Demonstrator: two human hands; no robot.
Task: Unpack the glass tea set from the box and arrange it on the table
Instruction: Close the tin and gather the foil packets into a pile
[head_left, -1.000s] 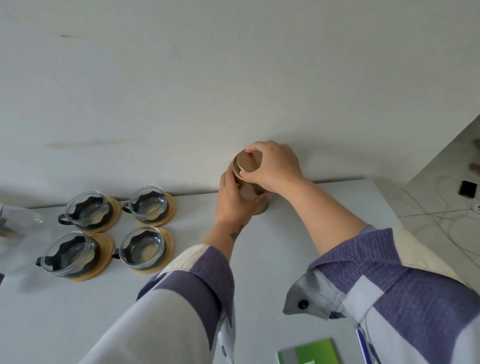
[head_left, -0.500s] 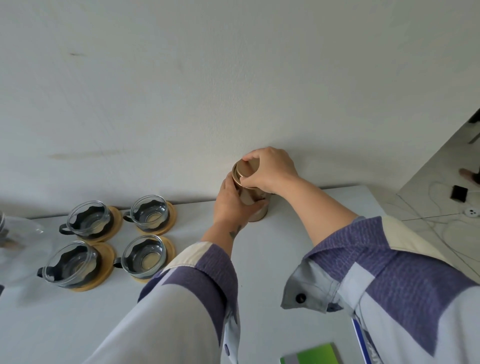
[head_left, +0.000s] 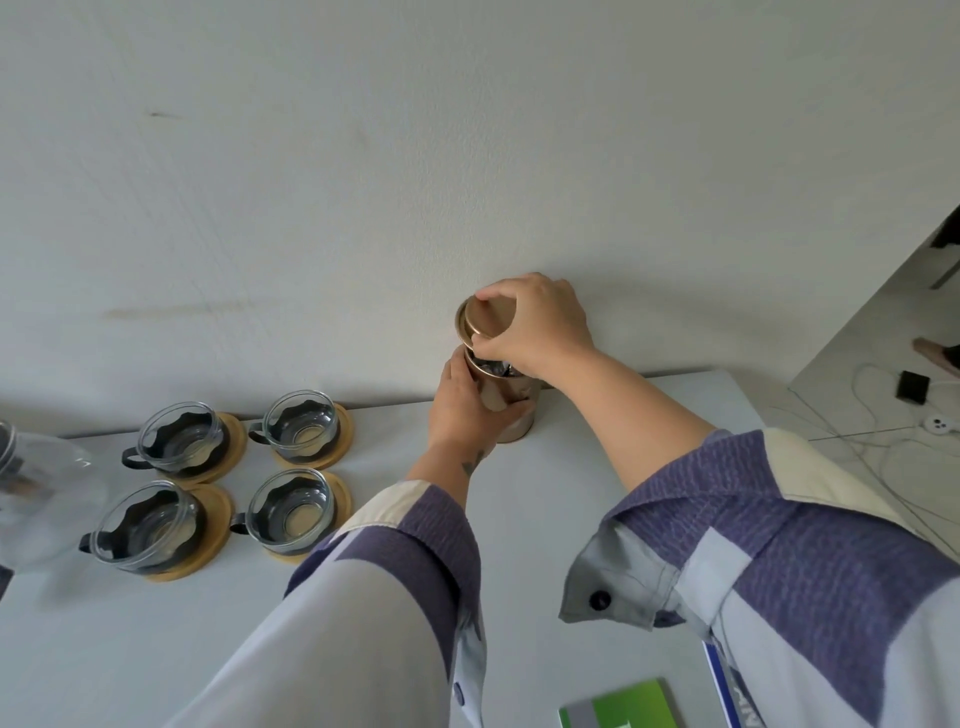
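A gold-brown tin canister (head_left: 511, 410) stands on the white table (head_left: 597, 452) close to the wall. My left hand (head_left: 462, 408) is wrapped around its body. My right hand (head_left: 535, 325) grips the round lid (head_left: 485, 317) and holds it just above the canister's mouth, where dark contents show. At the left, several glass cups with dark holders sit on round bamboo coasters, the nearest cup (head_left: 291, 509) being by my left sleeve. A clear glass teapot (head_left: 36, 493) is cut off by the left edge.
The wall rises right behind the table. A green booklet (head_left: 623, 709) lies at the near edge. To the right, the floor holds white cables, a black adapter (head_left: 912, 387) and a person's foot (head_left: 937, 353).
My right hand has lifted the lid off the canister, so a gap now shows between lid and body. The view has tilted up a little.
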